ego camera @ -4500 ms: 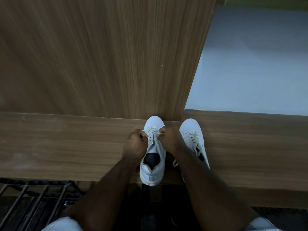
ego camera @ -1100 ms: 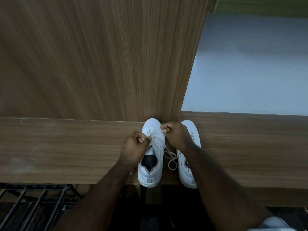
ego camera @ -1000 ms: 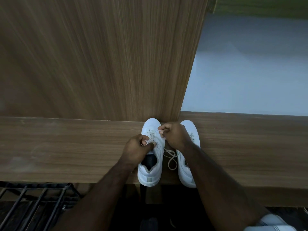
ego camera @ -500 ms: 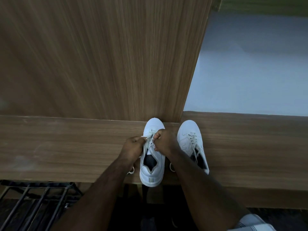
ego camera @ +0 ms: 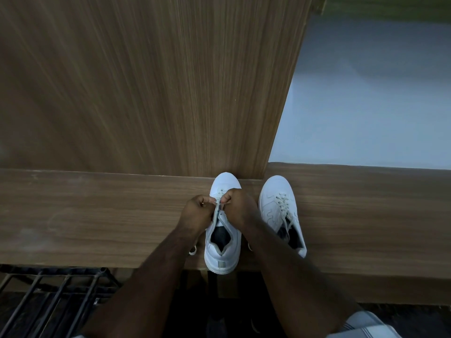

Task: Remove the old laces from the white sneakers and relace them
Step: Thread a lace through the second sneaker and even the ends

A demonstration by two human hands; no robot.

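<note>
Two white low-top sneakers side by side on a brown wood-grain desk (ego camera: 97, 215), toes toward its far edge, heels at the near edge. Left hand (ego camera: 198, 213) and right hand (ego camera: 238, 207) curled over the left white sneaker (ego camera: 223, 247), each grip pinched on a pale lace (ego camera: 218, 208) near the lower eyelets. Right white sneaker (ego camera: 278, 206) fully laced, just beside. No brand or writing legible, perhaps owing to dim light. Black metal rack (ego camera: 48, 296) below the near left corner.
</note>
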